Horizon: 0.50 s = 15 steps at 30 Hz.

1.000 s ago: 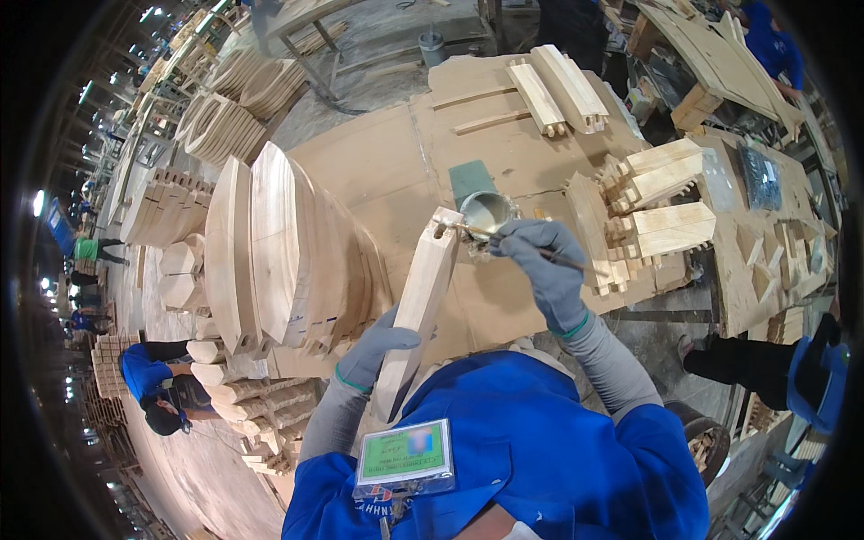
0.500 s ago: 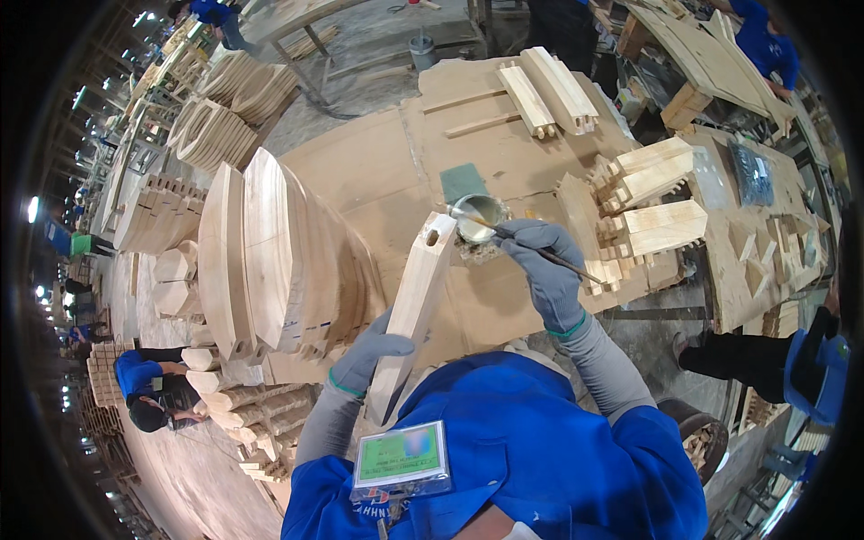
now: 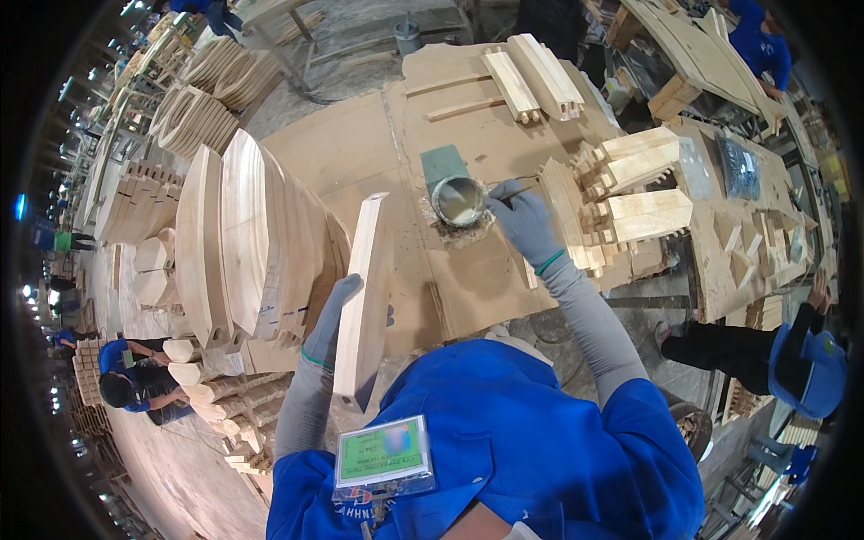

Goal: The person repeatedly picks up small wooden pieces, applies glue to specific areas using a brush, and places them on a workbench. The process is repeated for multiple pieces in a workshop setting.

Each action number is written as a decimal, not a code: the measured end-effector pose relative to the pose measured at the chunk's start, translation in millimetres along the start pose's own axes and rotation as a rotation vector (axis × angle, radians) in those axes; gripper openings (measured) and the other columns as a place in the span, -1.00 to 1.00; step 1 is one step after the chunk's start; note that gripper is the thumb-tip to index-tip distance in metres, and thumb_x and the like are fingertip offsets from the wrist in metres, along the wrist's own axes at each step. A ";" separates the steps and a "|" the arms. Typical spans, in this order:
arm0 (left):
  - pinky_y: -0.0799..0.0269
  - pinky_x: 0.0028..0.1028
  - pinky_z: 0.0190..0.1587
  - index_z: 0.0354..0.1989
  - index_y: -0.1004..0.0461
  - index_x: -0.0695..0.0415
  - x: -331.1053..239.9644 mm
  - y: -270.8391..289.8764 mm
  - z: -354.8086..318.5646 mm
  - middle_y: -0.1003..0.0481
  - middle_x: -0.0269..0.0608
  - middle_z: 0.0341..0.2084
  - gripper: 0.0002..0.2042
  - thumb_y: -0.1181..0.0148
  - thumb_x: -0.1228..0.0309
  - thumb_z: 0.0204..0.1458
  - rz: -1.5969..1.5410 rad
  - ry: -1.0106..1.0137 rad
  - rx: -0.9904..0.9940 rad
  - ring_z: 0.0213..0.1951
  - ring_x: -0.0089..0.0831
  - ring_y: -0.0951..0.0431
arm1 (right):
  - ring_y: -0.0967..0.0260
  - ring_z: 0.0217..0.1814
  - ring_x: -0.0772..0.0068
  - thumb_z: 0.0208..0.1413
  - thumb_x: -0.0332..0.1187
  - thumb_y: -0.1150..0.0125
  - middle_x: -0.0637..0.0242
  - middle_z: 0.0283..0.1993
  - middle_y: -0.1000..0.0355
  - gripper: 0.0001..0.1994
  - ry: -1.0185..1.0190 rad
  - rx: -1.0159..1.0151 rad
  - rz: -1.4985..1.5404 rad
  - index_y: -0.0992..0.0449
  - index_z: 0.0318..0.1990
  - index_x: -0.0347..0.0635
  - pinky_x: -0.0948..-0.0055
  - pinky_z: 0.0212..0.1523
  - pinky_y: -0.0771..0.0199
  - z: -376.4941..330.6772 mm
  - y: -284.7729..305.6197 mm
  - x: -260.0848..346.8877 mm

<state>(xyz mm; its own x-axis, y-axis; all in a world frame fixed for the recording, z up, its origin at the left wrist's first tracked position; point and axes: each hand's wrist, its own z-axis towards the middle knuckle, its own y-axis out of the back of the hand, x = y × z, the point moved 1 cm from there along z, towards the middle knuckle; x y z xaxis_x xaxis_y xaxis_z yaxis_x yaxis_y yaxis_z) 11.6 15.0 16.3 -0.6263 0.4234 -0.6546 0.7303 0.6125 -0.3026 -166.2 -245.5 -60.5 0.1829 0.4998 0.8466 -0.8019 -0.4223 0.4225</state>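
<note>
My left hand [image 3: 329, 317], in a grey glove, grips a long pale wooden piece [image 3: 364, 288] near its lower end and holds it upright, tilted away from me. My right hand [image 3: 522, 219], also gloved, holds a thin brush [image 3: 515, 191] whose tip reaches the rim of a round metal can of pale glue [image 3: 459, 200]. The can stands on a brown board-covered worktable [image 3: 360, 144], beside a green lid [image 3: 441, 164].
Curved wooden panels [image 3: 243, 234] stand stacked on edge at my left. Finger-jointed wooden blocks [image 3: 630, 193] lie right of the can, more bars [image 3: 531, 81] at the table's far side. Other workers in blue are at lower left [image 3: 126, 378], right [image 3: 801, 360] and top right.
The wooden piece has swung left, away from the can, and its top no longer meets the brush. My right hand has moved the brush to the can's rim.
</note>
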 end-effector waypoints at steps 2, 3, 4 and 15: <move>-0.50 -0.37 -0.22 0.12 -0.26 0.23 5.1 7.7 9.2 -0.43 -0.10 -0.28 -0.36 0.06 -0.11 0.09 -0.054 -0.019 0.063 -0.33 -0.34 -0.50 | -0.43 -0.38 0.48 0.06 -0.44 -0.15 0.33 -0.39 -0.45 -0.94 -0.087 -0.005 0.128 -0.48 -0.36 -0.21 0.47 -0.31 -0.45 -4.1 -10.1 -7.2; -0.50 -0.37 -0.24 0.11 -0.26 0.22 5.1 7.5 11.1 -0.42 -0.12 -0.30 -0.35 0.06 -0.14 0.08 -0.082 -0.026 0.092 -0.35 -0.35 -0.49 | -0.44 -0.38 0.46 0.06 -0.44 -0.14 0.33 -0.38 -0.45 -0.95 -0.133 -0.004 0.192 -0.48 -0.36 -0.21 0.46 -0.31 -0.46 -5.8 -14.5 -8.0; -0.49 -0.39 -0.29 0.09 -0.27 0.21 7.0 5.4 12.2 -0.41 -0.13 -0.34 -0.35 0.04 -0.15 0.06 -0.115 -0.057 0.064 -0.37 -0.36 -0.50 | -0.44 -0.37 0.45 0.07 -0.45 -0.14 0.32 -0.37 -0.45 -0.95 -0.180 -0.005 0.256 -0.48 -0.36 -0.21 0.45 -0.30 -0.47 -7.2 -17.1 -9.3; -0.53 -0.38 -0.41 0.04 -0.30 0.05 -3.2 -29.2 40.5 -0.41 -0.27 -0.35 -0.52 -0.04 -0.03 0.08 -0.406 -0.157 0.093 -0.47 -0.42 -0.49 | -0.46 -0.27 0.42 0.15 -0.47 -0.10 0.24 -0.30 -0.43 -0.89 -0.542 -0.206 1.203 -0.44 -0.29 -0.38 0.47 -0.16 -0.58 -22.4 -9.5 -49.3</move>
<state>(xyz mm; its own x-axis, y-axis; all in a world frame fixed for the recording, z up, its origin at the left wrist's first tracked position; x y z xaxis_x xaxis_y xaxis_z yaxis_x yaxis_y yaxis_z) 3.3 -31.2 -0.8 -0.8236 0.0497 -0.5650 0.4595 0.6424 -0.6134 -180.3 -249.2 -113.5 -0.5311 -0.4825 0.6965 -0.6844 -0.2402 -0.6884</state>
